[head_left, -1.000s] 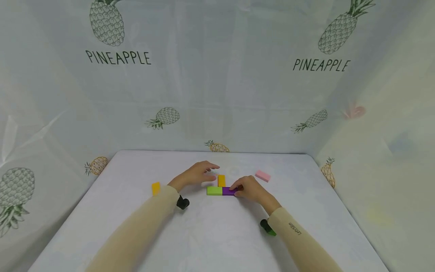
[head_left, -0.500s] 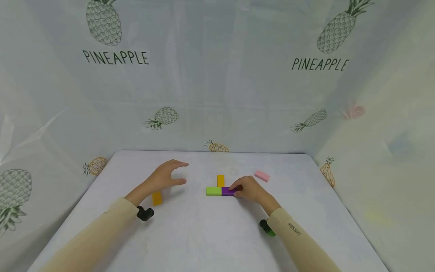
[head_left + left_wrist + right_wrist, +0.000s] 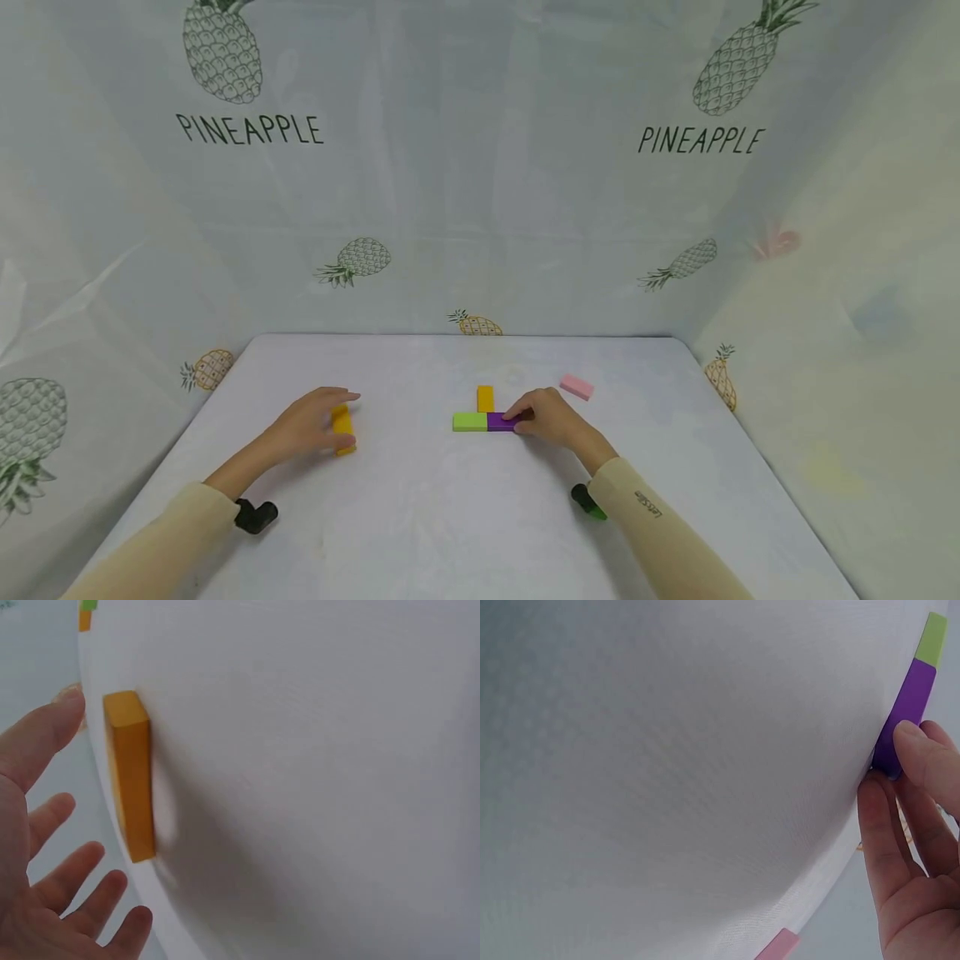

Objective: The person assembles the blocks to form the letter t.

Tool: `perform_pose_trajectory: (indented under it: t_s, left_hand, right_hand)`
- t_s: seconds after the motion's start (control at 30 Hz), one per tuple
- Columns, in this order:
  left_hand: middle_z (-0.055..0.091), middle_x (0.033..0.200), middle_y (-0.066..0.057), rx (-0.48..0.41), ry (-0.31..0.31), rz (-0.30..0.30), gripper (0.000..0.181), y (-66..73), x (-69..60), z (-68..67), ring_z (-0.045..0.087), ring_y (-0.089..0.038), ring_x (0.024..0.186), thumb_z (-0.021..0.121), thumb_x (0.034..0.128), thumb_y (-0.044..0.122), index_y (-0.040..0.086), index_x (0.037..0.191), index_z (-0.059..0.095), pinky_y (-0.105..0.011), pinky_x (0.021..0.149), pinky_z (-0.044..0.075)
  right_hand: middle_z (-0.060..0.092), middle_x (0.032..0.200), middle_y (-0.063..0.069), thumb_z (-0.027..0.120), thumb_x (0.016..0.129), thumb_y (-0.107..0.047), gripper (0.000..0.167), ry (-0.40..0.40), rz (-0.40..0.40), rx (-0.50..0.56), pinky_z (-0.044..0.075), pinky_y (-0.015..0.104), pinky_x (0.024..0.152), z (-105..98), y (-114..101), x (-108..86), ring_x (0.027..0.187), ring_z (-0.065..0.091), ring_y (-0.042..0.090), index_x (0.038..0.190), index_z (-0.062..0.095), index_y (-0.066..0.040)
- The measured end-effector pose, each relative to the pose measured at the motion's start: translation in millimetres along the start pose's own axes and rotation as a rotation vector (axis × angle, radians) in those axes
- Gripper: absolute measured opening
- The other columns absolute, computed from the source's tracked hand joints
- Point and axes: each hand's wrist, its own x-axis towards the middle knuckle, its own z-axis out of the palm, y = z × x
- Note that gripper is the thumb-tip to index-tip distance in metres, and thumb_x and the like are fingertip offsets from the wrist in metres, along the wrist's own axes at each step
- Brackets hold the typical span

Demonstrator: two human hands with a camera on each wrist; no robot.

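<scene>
Widely spread left fingers (image 3: 73,874) near orange block (image 3: 135,780); right fingers (image 3: 885,847) pinch purple block (image 3: 911,697).

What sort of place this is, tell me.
Likely a curtained-off recording corner: pineapple-print sheeting hangs behind and beside a white table, and black wrist-worn devices are in view.

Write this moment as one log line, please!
left hand: near lone orange block | right hand: holds purple block | lime block: touches purple block | pink block: apart

I see both arms (image 3: 660,525) extended forward: the left hand (image 3: 303,425) has its thumb (image 3: 45,739) well apart from spread fingers (image 3: 75,871); the right hand (image 3: 551,415) pinches, thumb near bent fingertips (image 3: 874,796).
</scene>
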Motion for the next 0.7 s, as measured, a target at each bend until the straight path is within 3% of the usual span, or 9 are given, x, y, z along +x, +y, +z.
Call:
perform_pose_trajectory:
  t_s: [0.17, 0.37, 0.7]
  left_hand:
    - [0.054, 0.154, -0.023, -0.016, 0.001, -0.028, 0.078, -6.6, -13.3, 1.2, 0.048, -0.049, 0.142, 0.092, 0.0812, 0.046, 0.011, 0.145, 0.065, -0.071, 0.113, 0.040]
    - [0.051, 0.156, -0.023, 0.000, -0.016, -0.009, 0.073, -10.2, -24.8, 4.1, 0.048, -0.051, 0.142, 0.092, 0.0836, 0.038, 0.012, 0.146, 0.064, -0.072, 0.112, 0.041]
    - [0.052, 0.155, -0.026, 0.040, -0.006, 0.050, 0.071, -13.3, -25.7, 6.1, 0.050, -0.053, 0.140, 0.091, 0.0851, 0.032, 0.006, 0.146, 0.064, -0.070, 0.110, 0.044]
  right_hand:
    - [0.078, 0.115, 0.001, 0.080, 0.093, -0.002, 0.021, 0.000, 0.007, -0.001, 0.057, 0.045, 0.102, 0, -1, 0.4, 0.113, 0.068, 0.022, 0.108, 0.085, -0.017]
    - [0.078, 0.115, 0.001, 0.081, 0.093, -0.002, 0.021, 0.001, 0.006, 0.001, 0.058, 0.045, 0.101, 0, 0, 0.6, 0.113, 0.068, 0.022, 0.108, 0.085, -0.017]
    - [0.078, 0.115, 0.001, 0.081, 0.093, -0.002, 0.021, -0.004, 0.006, 0.007, 0.058, 0.045, 0.101, 0, 0, 0.7, 0.112, 0.068, 0.022, 0.108, 0.085, -0.016]
